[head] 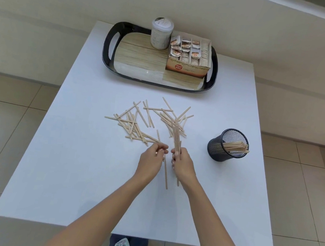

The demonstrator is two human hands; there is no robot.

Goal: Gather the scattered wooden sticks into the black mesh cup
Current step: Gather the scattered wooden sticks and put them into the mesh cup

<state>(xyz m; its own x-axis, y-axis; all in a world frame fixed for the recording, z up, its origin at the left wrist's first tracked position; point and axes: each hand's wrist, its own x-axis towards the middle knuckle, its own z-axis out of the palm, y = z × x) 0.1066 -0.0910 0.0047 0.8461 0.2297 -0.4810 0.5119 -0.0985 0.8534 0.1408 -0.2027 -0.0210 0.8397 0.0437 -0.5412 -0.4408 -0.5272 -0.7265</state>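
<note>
sticks [147, 121] left of cup [227, 145]; tray [108, 56] behind

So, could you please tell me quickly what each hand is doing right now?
Left hand: closed, pinching a single stick.
Right hand: closed around a bundle of sticks.

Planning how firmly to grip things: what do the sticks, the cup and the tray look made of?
Sticks: thin, flat, pale unfinished wood, matte. Black mesh cup: see-through perforated wall, probably painted metal mesh. Tray: glossy black rim, likely plastic; its floor shows a wood-grain pattern with reflections, so probably a printed laminate.
</note>
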